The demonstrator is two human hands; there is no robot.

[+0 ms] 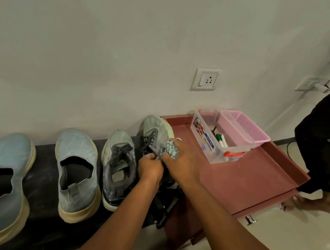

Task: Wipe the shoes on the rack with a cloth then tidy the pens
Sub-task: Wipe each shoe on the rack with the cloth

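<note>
Plain off-white wall [110, 58] behind, with a switch-and-socket plate [205, 78] at about 1 o'clock from frame centre. Below it a low black rack [42, 181] runs along the wall; a reddish-brown tray-top table [239, 178] abuts it at 3 o'clock.

Four shoes on the rack, long axes running near-to-far, toes pointing toward the wall at 12 o'clock. Two pale blue slip-ons: outer one [2, 182] at 9 o'clock, inner one [76, 171] beside it, both with cream soles. Then a grey-green laced sneaker [117, 164], and its mate [153, 130] just right of it, toe tilted slightly toward 1 o'clock.

Left hand [149, 168] pinches the laces of the right-most sneaker. Right hand [180, 162] grips a checked grey-and-white cloth [170, 148], bunched, pressed on that sneaker's upper.

On the table at 2 o'clock: clear plastic box [213, 139] with orange latches, holding pens [221, 139] upright-tilted, one green-capped. A pink mesh basket [245, 127] touches its right side.

A second person's dark-trousered leg [324, 142] and bare foot [323, 205] at 4 o'clock.
</note>
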